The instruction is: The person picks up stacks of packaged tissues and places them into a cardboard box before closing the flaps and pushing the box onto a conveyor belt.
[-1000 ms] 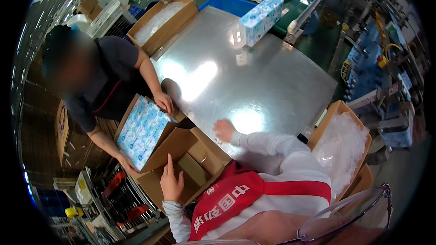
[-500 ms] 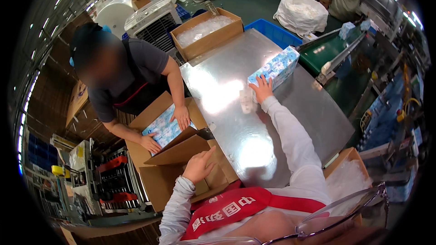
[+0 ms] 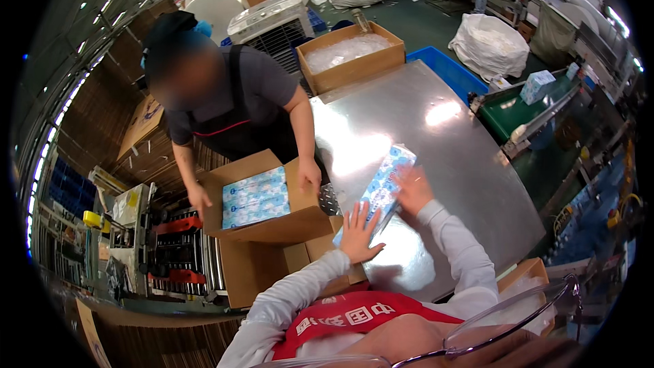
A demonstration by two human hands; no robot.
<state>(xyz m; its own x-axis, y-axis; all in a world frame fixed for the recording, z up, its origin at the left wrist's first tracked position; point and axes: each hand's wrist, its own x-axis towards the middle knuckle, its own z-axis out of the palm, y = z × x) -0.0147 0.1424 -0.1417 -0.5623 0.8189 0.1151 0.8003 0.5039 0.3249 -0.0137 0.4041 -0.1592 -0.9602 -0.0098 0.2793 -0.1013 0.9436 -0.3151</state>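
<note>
The long blue-and-white plastic-wrapped pack of tissue packets (image 3: 381,191), which half a second ago stood far out on the shiny steel desk (image 3: 443,136) under the right hand alone, now lies drawn in near the desk's front left edge, just beside the open flaps of a brown cardboard carton (image 3: 310,259), with both hands on it; the pull across the desk looks finished and the pack appears ready to be lifted or tipped. The left hand (image 3: 357,232) presses flat against the pack's near end, fingers spread wide. The right hand (image 3: 411,189) lies on its far side, fingers loosely open over the wrapper, not pinching it. The pack lies tilted, one end resting low toward the carton, the other raised toward the middle of the desk; its glossy film shows a repeating pale blue pattern. Across the carton, a co-worker in a dark apron holds another open brown cardboard box (image 3: 262,208) filled with the same blue-patterned packs.
</note>
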